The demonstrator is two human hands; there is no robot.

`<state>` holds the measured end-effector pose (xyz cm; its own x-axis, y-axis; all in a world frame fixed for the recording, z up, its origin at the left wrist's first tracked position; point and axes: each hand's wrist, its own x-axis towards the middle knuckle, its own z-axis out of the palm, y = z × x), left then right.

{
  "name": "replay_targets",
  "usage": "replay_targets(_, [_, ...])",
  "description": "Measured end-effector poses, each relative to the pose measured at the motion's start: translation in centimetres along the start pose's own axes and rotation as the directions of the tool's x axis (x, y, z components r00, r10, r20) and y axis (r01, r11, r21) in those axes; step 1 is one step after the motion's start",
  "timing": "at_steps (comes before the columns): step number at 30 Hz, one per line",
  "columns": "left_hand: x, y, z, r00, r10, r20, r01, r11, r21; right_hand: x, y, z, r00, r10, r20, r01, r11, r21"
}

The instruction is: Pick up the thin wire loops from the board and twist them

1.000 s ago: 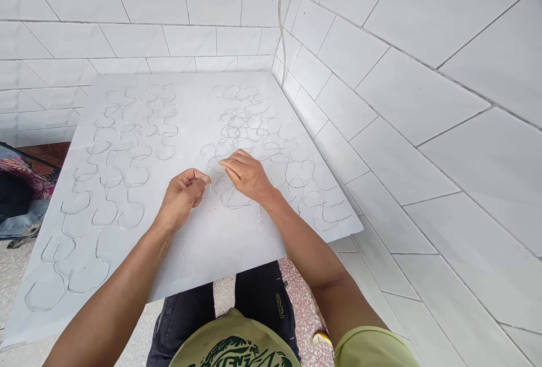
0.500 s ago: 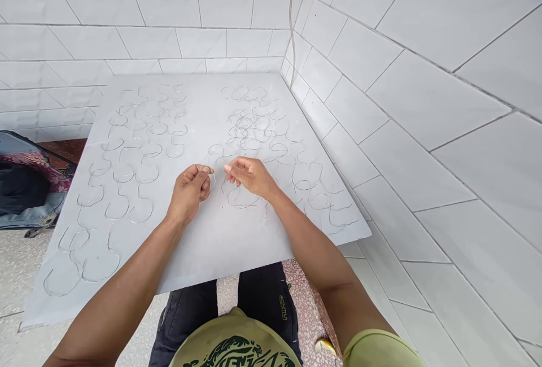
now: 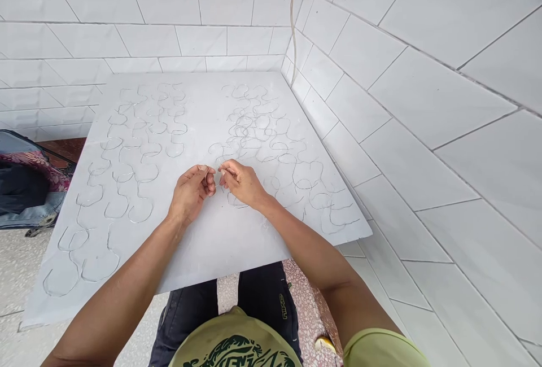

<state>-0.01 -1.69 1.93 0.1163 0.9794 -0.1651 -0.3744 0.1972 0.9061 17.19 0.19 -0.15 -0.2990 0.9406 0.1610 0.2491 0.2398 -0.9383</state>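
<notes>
Above the middle of a white board (image 3: 228, 248), my left hand (image 3: 192, 189) pinches a thin curved wire (image 3: 217, 178) between thumb and fingertips. My right hand (image 3: 241, 182) is right beside it, its thumb and fingers closed at the wire's other side; the fingertips partly hide the wire. Bent S-shaped wires (image 3: 141, 217) lie in rows on the board's left half, left of my left hand. Beyond and right of my right hand, more curved wires (image 3: 254, 124) lie loosely, some overlapping.
White tiled walls (image 3: 423, 147) meet at the board's back right corner, where a thin cable (image 3: 292, 11) hangs. A bag with dark cloth (image 3: 21, 186) stands left of the board. My legs (image 3: 266, 305) are under its front edge.
My right hand has moved slightly left and closed in on my left hand, its fingers now at the wire. My left hand has turned a little but stays in place.
</notes>
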Motion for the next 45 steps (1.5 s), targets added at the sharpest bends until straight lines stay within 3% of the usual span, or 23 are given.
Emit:
replay_targets(4, [0.1,0.3,-0.2,0.998,0.022,0.055,-0.024,0.999,0.028,0.0,0.3,0.2,0.999,-0.026,-0.029,0.026,0.999,-0.026])
replay_targets(7, [0.0,0.5,-0.3,0.994,0.032,0.101,-0.042,0.994,0.1,0.1,0.6,0.2,0.988,-0.124,-0.087,0.108,0.98,-0.166])
replay_targets(12, [0.0,0.4,0.1,0.994,0.054,0.091,-0.069,0.983,0.171,0.5,1.4,0.0,0.917,-0.368,-0.156,0.237,0.814,-0.531])
replay_targets(17, [0.1,0.1,0.3,0.996,0.092,-0.011,-0.085,0.953,0.292,0.6,1.6,0.2,0.898,-0.424,-0.119,0.233,0.688,-0.687])
replay_targets(21, [0.4,0.0,-0.1,0.988,0.128,-0.083,-0.109,0.973,0.201,0.2,1.4,0.8,0.903,-0.427,-0.047,0.301,0.707,-0.64])
replay_targets(27, [0.8,0.5,-0.5,1.0,0.012,-0.026,-0.013,0.997,-0.075,0.0,1.4,1.3,0.905,-0.423,-0.049,0.373,0.843,-0.389])
replay_targets(36, [1.0,0.5,-0.7,0.996,-0.069,0.055,0.074,0.993,-0.092,-0.2,0.7,-0.1,0.931,-0.363,0.044,0.36,0.89,-0.279])
replay_targets(45, [0.8,0.7,-0.5,0.991,-0.101,0.088,0.112,0.985,-0.129,0.0,0.3,-0.7,0.954,-0.301,0.003,0.3,0.95,-0.091])
